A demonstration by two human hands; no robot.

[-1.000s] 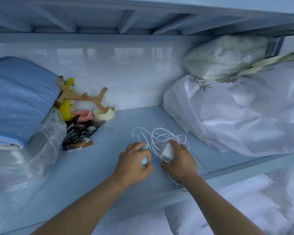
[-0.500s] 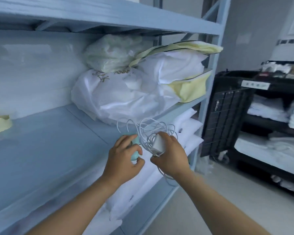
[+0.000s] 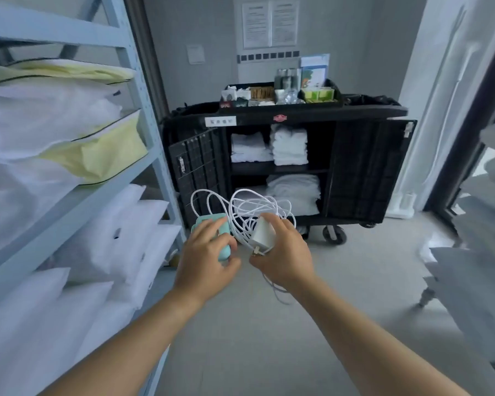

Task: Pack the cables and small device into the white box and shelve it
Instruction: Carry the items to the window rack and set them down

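My left hand (image 3: 205, 260) grips a small mint-green device (image 3: 212, 221) in mid-air at chest height. Just to its right, my right hand (image 3: 283, 254) holds a white plug adapter (image 3: 263, 234) with a tangle of white cables (image 3: 246, 208) looping up above both hands and a strand trailing below my right wrist. Both hands are close together, away from the shelf. No white box shows in the head view.
A pale blue metal shelving unit (image 3: 143, 90) with bagged white and yellow bedding stands at the left. Straight ahead is a black housekeeping cart (image 3: 355, 167) with folded white towels and supplies on top. More white linen fills the right edge. Grey floor lies between.
The view has swung right from the shelf toward the cart. Both hands lifted the device and cable bundle off the shelf board and now carry them in the air.
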